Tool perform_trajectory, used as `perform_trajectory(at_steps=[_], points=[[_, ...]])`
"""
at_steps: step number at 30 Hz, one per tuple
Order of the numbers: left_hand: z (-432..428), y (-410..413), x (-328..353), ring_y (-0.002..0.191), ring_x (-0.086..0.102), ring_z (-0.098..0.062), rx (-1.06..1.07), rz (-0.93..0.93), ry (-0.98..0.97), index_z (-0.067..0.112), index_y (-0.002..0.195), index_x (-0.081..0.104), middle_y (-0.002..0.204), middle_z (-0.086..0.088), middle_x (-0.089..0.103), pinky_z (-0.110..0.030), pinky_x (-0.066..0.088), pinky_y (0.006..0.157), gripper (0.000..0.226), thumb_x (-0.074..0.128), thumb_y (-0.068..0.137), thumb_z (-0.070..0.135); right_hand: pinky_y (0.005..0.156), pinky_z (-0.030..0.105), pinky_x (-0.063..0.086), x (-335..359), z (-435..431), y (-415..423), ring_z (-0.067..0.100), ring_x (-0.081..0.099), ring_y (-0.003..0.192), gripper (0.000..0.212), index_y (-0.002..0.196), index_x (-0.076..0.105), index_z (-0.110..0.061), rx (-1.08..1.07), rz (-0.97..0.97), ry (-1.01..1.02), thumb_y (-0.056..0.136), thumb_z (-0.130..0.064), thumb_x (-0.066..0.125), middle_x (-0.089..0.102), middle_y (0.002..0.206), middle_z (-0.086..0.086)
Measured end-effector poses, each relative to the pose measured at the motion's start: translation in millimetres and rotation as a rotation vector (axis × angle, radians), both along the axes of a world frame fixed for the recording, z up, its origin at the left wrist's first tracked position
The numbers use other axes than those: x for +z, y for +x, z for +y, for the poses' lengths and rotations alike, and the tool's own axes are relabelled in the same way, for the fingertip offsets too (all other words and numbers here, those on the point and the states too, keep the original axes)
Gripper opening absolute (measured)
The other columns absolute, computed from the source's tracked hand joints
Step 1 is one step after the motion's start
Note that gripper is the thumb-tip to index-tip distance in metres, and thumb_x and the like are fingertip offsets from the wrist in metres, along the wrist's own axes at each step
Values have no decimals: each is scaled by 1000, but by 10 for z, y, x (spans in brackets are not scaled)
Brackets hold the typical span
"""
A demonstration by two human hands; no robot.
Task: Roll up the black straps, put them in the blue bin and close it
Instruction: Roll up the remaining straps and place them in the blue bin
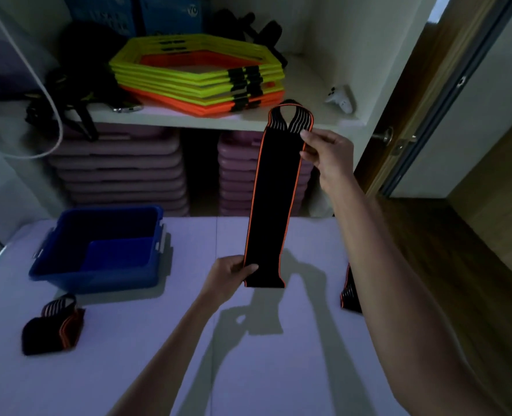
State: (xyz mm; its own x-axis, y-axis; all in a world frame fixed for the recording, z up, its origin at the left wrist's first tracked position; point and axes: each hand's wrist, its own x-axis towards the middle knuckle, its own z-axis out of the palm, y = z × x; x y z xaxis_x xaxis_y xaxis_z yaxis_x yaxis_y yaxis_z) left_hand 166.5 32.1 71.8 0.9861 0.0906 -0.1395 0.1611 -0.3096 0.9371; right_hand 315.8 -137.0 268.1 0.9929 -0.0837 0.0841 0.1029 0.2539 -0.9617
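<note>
I see the white table [158,340], smooth and matte, nearest the camera. At its near left lies a rolled strap [52,328]: a soft black fabric bundle with orange edge layers and a striped elastic loop on top. At the right table edge, a third strap [350,292] is partly hidden behind the right forearm; only its black, orange-trimmed end shows.

My left hand [230,277] pinches the lower end of the flat strap [274,202], thumb pressed on the front face, fingers behind. The strap is a long, flat black band with thin orange piping along both edges, held stretched upright above the table. My right hand [326,151] pinches its upper right edge between thumb and fingers, just below the ribbed elastic loop that forms the top.

Farther left on the table stands the blue bin [98,277], rectangular hard plastic, open, with grey latches on its sides. I cannot tell what it contains.

Beyond, a white shelf [164,117] carries a stack of yellow and orange hexagonal frames [200,82].
</note>
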Motion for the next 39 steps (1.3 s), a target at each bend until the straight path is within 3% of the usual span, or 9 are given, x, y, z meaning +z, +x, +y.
perform_trajectory(at_steps=[6, 16, 20, 23, 26, 28, 31, 35, 39], points=[[-7, -772, -510, 47, 24, -6, -31, 195, 22, 14, 51, 44, 46, 11, 28, -26, 19, 48, 41, 74, 77, 27, 53, 17, 54, -894, 154, -142, 9, 62, 60, 7, 80, 69, -10, 94, 175, -175, 80, -5, 74, 65, 75, 4], [-113, -1607, -1149, 48, 52, -11, -167, 573, 190, 11, 51, 57, 55, -6, 61, -26, 40, 52, 36, 81, 67, 33, 48, 14, 52, -2695, 315, -566, 4, 63, 46, 25, 102, 70, 3, 161, 515, -449, 78, -6, 75, 68, 80, 11], [-38, -1535, -1069, 57, 61, -18, -236, 529, 581, 12, 55, 60, 62, -2, 67, -31, 50, 57, 53, 71, 63, 63, 60, 25, 59, -2972, 310, -643, 22, 67, 67, 20, 96, 70, 7, 157, 520, -531, 81, -5, 71, 66, 79, 23], [28, -1365, -987, 61, 62, -20, -101, 382, 646, 14, 63, 61, 65, -1, 66, -27, 47, 58, 46, 65, 73, 59, 65, 31, 42, -3055, 258, -786, 20, 54, 64, 11, 73, 61, -7, 220, 294, -857, 80, -16, 63, 56, 66, 12], [74, -1070, -976, 95, 64, -26, -77, 59, 737, 18, 94, 66, 102, -5, 69, -35, 48, 83, 24, 58, 85, 39, 93, 33, 43, -3127, 170, -1076, 26, 59, 112, 40, 119, 63, -11, 335, 25, -1154, 84, -28, 63, 66, 120, 11], [96, -873, -1068, 127, 48, -25, -183, -5, 796, 21, 128, 52, 138, -6, 52, -40, 38, 99, 46, 55, 85, 37, 105, 39, 37, -3239, 84, -1286, 29, 52, 126, 53, 130, 57, -11, 392, -155, -1329, 84, -34, 66, 57, 136, 12], [113, -672, -1230, 127, 50, -29, -368, -40, 922, 15, 134, 48, 143, -12, 46, -46, 45, 92, 61, 45, 80, 44, 117, 51, 16, -3371, -7, -1529, 29, 21, 146, 65, 145, 37, -14, 575, -141, -1513, 90, -46, 54, 29, 157, 9], [-3, -512, -1224, 113, 59, -26, -322, -137, 976, 16, 116, 61, 127, -10, 60, -42, 38, 88, 49, 39, 79, 39, 118, 48, 11, -3306, -117, -1662, 27, 16, 147, 61, 149, 28, -16, 485, -69, -1300, 96, -41, 45, 29, 157, 9], [-472, -267, -1096, 103, 60, -21, -265, -227, 785, 19, 99, 68, 107, 1, 68, -38, 34, 86, 36, 41, 85, 38, 100, 43, 45, -3068, -553, -1627, 19, 62, 113, 40, 125, 60, -16, 110, -51, -1063, 92, -37, 52, 68, 119, 3]])
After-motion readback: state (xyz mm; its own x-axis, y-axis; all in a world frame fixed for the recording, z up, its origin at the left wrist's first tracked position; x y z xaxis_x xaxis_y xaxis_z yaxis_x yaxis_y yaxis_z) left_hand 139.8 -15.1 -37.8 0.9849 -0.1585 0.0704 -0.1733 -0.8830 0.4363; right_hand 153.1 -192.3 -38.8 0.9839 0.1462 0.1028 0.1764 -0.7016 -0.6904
